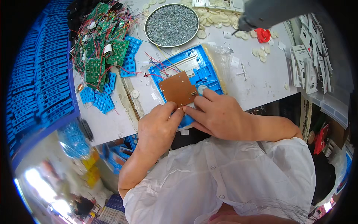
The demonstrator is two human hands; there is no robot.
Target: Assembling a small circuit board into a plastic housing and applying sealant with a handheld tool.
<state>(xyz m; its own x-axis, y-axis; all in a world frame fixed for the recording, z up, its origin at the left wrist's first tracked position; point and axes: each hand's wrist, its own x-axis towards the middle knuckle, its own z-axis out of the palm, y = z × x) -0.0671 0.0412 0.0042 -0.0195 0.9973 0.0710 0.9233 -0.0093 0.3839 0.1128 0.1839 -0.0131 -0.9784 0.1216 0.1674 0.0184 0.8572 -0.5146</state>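
Observation:
A brown circuit board [176, 89] lies tilted over an open blue plastic housing [214, 71], its bare brown face up. My left hand [158, 123] is closed, thumb and forefinger pinching at the board's near edge. From the right, my right hand [220, 114] has its fingers bent round the board's near right corner. The fingertips of both hands almost meet at that near edge. A pale round disc [201, 89] shows beside my right fingers. Thin red and dark wires [158, 67] run out past the board's far left side. The board's underside is hidden.
A round tray [146, 28] full of small screws stands beyond the housing. Wired green circuit boards [95, 69] and blue keypads [102, 101] heap at the left, beside stacked blue parts [52, 71]. A dark power screwdriver [268, 15] hangs at upper right, near white plastic parts [304, 59].

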